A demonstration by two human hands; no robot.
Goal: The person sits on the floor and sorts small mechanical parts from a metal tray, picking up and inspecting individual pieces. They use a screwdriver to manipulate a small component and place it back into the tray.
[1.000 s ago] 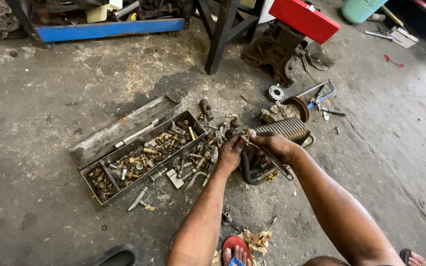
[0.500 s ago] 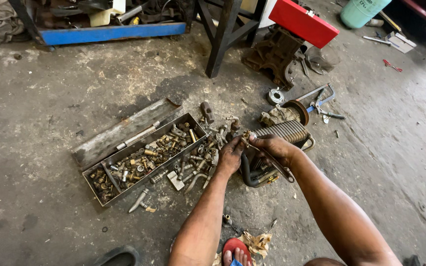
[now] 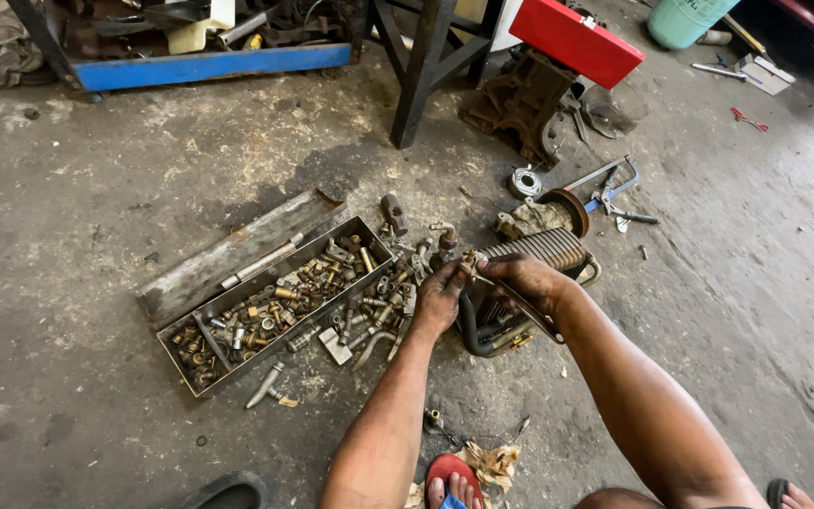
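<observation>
— The fingers, what are they doing?

— Both sets are curled in tight. The left hand and the right hand meet over one small brass fitting, pinched between the fingertips of both, held just above the floor. A thin metal rod runs down and to the right from under the right hand; I cannot tell whether it is joined to the fitting.

— Where is that, relative to the rest?

— Directly over the edge of a finned metal coil, which lies on the concrete floor with one black hose looped beside it, just under the hands.

— How many boxes?

— One long metal tray, open, its lid lying flat alongside. It is full of brass and steel fittings, too many and too jumbled to count. More are spilled in a heap between the tray and the left hand.

— Anything else countable?

— One red toolbox at the top, one hacksaw with a blue handle near the coil, one round bearing-like ring, one pale green cylinder in the far corner, one blue beam along the top left. Three sandalled feet show at the bottom edge: a red sandal, a dark one to the left, another at right.
</observation>
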